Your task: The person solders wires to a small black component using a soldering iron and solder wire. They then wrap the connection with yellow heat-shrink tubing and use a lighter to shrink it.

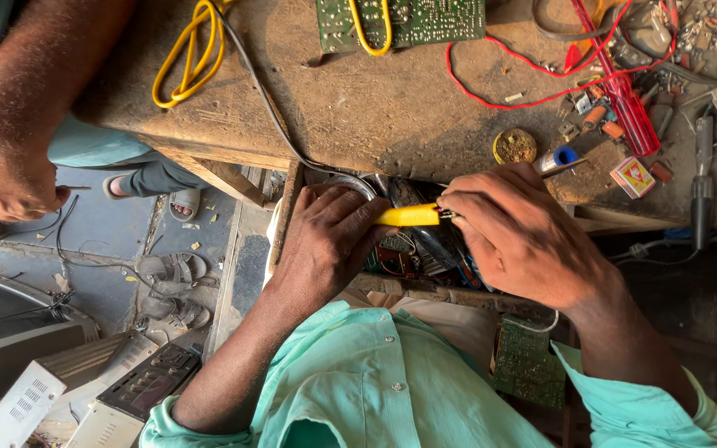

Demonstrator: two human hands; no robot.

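Left hand (329, 241): fingers curled and clamped on the yellow tool (408, 216), gripping its handle at the bench (358, 108) edge.
Right hand (520, 236): fingers pinched together at the tool's front end, at 3 o'clock from the left hand; what they pinched was too small to tell.
Tool: lay level between both hands, above a cluster of wires and parts (412, 253) below the bench edge.
Step in hand: judged to be fine work at the tool's tip, one hand steadying and the other guiding.
Next move: judged to call for a still grip and small, close finger motion.
Surroundings: green board (425, 18) at 12 o'clock; red wire (491, 95) and round tin (514, 146) at 1 o'clock; yellow cable (188, 58) at 11 o'clock.
Other person: a hand (10, 178) at 9 o'clock, arm cut off by the frame.
Hidden: the tool's tip and the work under both hands; items at the far right were blurred.
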